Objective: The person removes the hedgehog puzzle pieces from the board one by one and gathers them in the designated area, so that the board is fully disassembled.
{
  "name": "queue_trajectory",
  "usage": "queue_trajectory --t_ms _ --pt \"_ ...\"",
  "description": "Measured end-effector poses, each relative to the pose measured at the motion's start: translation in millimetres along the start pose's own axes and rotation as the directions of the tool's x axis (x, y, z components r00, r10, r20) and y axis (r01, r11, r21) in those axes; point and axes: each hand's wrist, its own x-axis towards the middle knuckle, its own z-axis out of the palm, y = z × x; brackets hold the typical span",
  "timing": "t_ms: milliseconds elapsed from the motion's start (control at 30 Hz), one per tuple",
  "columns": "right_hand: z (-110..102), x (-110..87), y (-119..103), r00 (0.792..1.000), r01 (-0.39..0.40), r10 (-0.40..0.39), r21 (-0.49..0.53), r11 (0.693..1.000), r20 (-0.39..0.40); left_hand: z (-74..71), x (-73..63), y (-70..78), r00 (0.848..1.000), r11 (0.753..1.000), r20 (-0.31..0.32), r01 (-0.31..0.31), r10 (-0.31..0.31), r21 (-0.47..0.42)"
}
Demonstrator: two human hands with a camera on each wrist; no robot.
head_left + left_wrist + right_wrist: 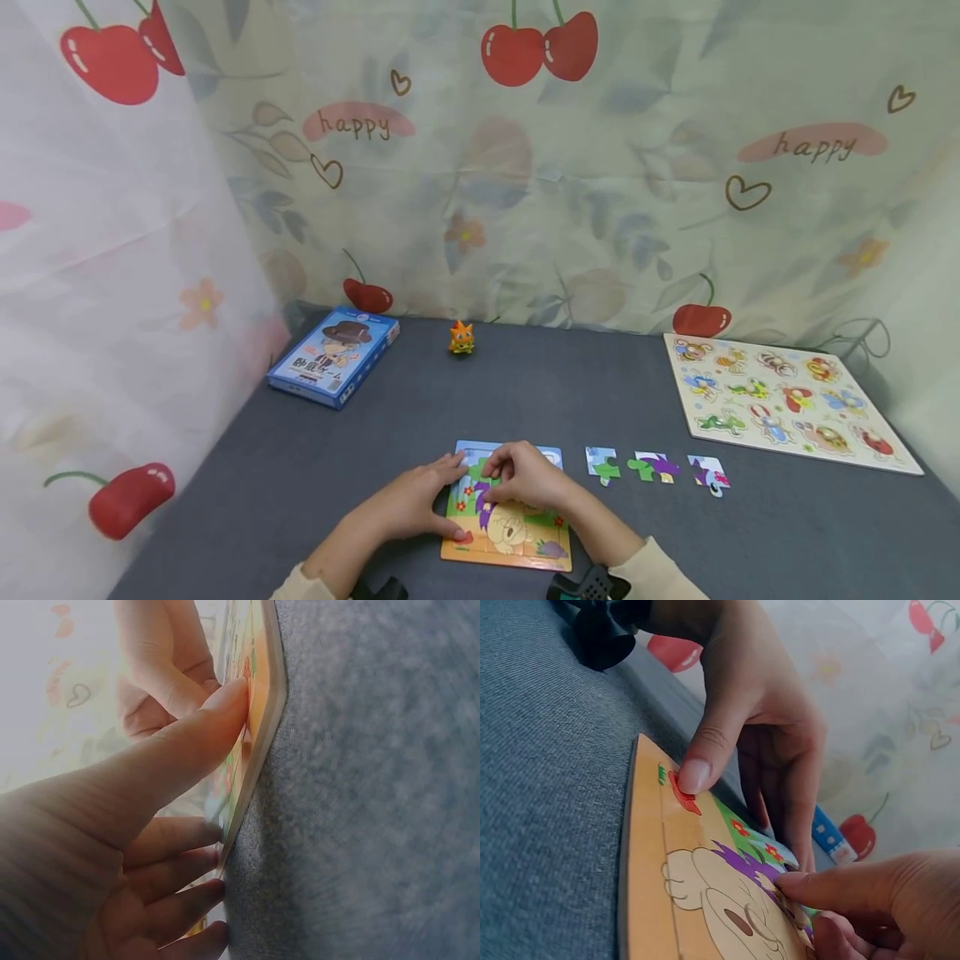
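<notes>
A picture puzzle board (517, 560) with an orange lower edge lies on the dark table in front of me. My left hand (420, 500) rests along its left side, fingers fairly straight. Its thumb (697, 774) presses on the board near a red printed shape, and its other fingertips (214, 859) reach the edge. Over the upper middle, my right hand (528, 479) has its thumb and forefinger bent together at a puzzle piece (481, 493) with purple on it. The right fingers partly hide that piece and the board's upper part.
Right of the board lie three loose puzzle pieces: one blue and green (602, 464), one green and purple (654, 467), one purple and pink (708, 473). A blue box (333, 354), small orange figurine (461, 337) and insect picture board (791, 400) stand farther back. A patterned curtain (525, 208) hangs behind.
</notes>
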Motion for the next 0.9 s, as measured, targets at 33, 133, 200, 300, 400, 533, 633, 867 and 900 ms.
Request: queue_trajectory --t_ms 33,133,200,300,400,533,633,867,900 --pt "-0.4 -0.2 0.2 1.000 -0.004 0.004 0.019 1.000 0.003 -0.1 0.0 0.3 1.000 1.000 0.001 0.005 -0.005 -0.005" --pt "-1.1 -0.8 -0.1 1.000 -0.023 0.022 0.084 0.996 0.014 -0.4 0.2 0.0 1.000 1.000 -0.003 0.009 -0.009 -0.013" --pt "-0.6 -0.8 0.1 0.999 -0.032 0.029 0.121 0.992 0.020 -0.2 0.9 -0.7 1.000 1.000 -0.007 0.006 -0.006 -0.015" --pt "1.1 -1.2 -0.1 0.999 -0.048 0.043 0.173 0.984 0.031 -0.2 1.1 -0.9 1.000 1.000 -0.011 0.002 -0.002 -0.015" --pt "3.7 -2.1 0.0 0.997 -0.072 0.068 0.211 0.975 0.027 0.6 1.0 -0.8 1.000 1.000 -0.009 0.004 -0.004 -0.023" --pt "6.5 -3.0 0.4 0.995 -0.094 0.095 0.245 0.965 0.006 1.4 0.3 0.1 1.000 0.999 -0.001 0.012 -0.012 -0.042" --pt "7.1 -3.9 -0.5 0.995 -0.094 0.100 0.263 0.960 -0.007 1.5 -0.3 1.2 1.000 0.999 -0.002 0.016 -0.016 -0.044" --pt "6.2 -6.0 -2.1 0.993 -0.098 0.112 0.298 0.949 -0.032 1.6 1.0 1.5 1.000 0.999 -0.005 0.022 -0.023 -0.033" --pt "5.8 -6.2 -2.0 0.993 -0.099 0.114 0.303 0.948 -0.030 1.5 0.9 1.5 1.000 0.999 -0.006 0.021 -0.021 -0.032"
